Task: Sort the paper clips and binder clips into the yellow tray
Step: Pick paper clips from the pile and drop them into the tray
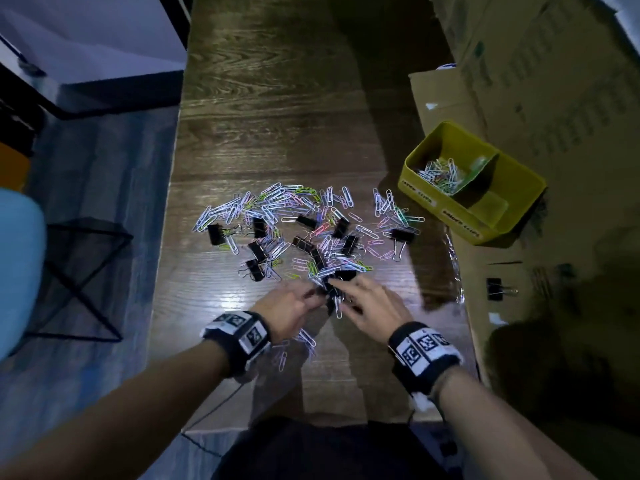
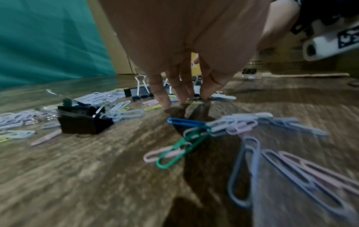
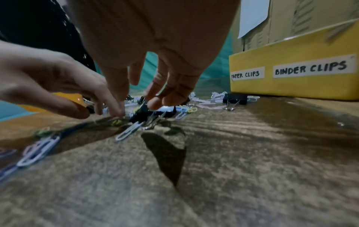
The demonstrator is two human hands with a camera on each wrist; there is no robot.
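Observation:
A mixed pile of coloured paper clips and black binder clips [image 1: 304,230] lies on the wooden table [image 1: 277,116]. Both hands meet at its near edge. My right hand [image 1: 346,296] curls its thumb and fingers round a black binder clip [image 3: 141,115] with paper clips tangled in its wire handles. My left hand [image 1: 304,299] sets straight fingertips [image 2: 165,101] down on the clips beside it. The yellow tray [image 1: 415,188] stands at the right, labelled "PAPER CLIPS" and "BINDER CLIPS" [image 3: 309,69]. Its far compartment holds paper clips [image 1: 438,173].
Cardboard boxes [image 1: 519,81] stand behind and beside the tray. One binder clip [image 1: 494,289] lies on the cardboard at the right. A few paper clips [image 1: 294,344] lie under my left wrist. A black wire stand [image 1: 79,271] sits beyond the table's left edge.

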